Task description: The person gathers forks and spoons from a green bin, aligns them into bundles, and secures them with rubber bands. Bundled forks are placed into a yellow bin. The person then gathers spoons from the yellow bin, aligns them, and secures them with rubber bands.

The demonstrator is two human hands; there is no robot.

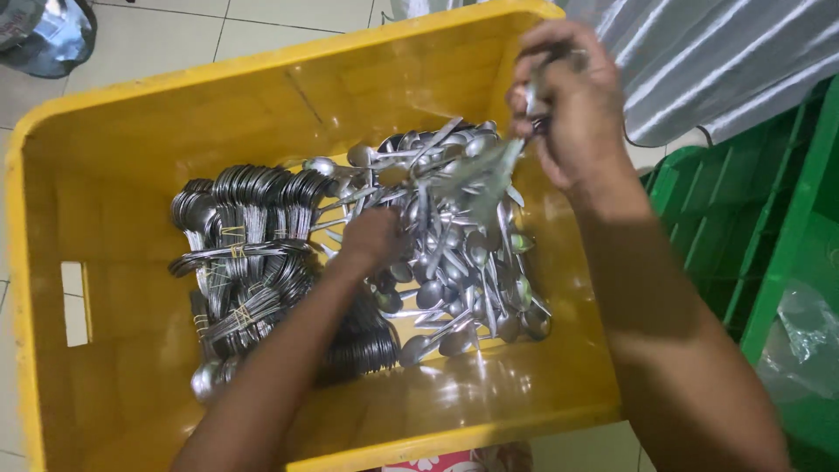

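head view: fingers (559, 65) of the right hand (572, 114) are curled tight around a blurred fan of metal spoons (485, 175), raised over the yellow crate (288, 96). the left hand (371, 240) reaches down into the loose spoons (463, 271), fingers buried, grip not discernible. bundled spoons (249, 253), dull grey and tied with bands, lie stacked just left of the loose heap. green crates (743, 218) stand at right.

A crumpled silvery foil bag (44, 35) lies on the floor top left; a clear plastic bag (804, 341) sits in the green crate (743, 201) at right.
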